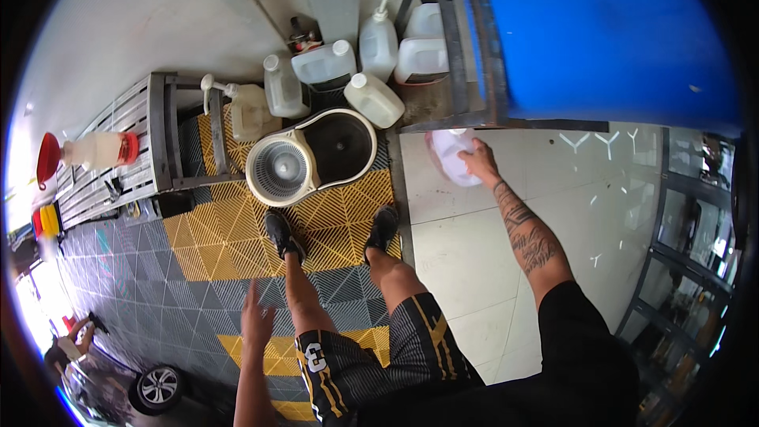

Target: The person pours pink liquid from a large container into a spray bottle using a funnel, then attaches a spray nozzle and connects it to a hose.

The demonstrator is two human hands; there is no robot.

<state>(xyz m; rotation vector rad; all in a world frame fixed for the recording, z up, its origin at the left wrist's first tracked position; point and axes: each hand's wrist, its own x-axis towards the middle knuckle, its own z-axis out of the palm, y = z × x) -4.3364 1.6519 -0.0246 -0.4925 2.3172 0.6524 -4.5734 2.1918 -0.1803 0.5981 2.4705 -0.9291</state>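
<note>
My right hand (479, 161) is on a translucent plastic jug (452, 157) with a white cap, over the pale tiled floor beside the metal frame; its fingers lie around the jug's side, the handle hidden. My left hand (257, 315) hangs by my left leg, blurred, fingers apart, holding nothing. Before my feet stands a spin-mop bucket (376, 142) with a basket (283, 167). Behind it are a capped jug (374, 100), a jug with a white pump (378, 41) and several more plastic jugs.
A slatted bench (112, 157) at left bears a jug with a red funnel (48, 160). A blue-topped metal-framed table (599, 35) juts in at upper right. Metal shelving (694, 190) stands far right. A car wheel (159, 388) and another person (68, 351) are at lower left.
</note>
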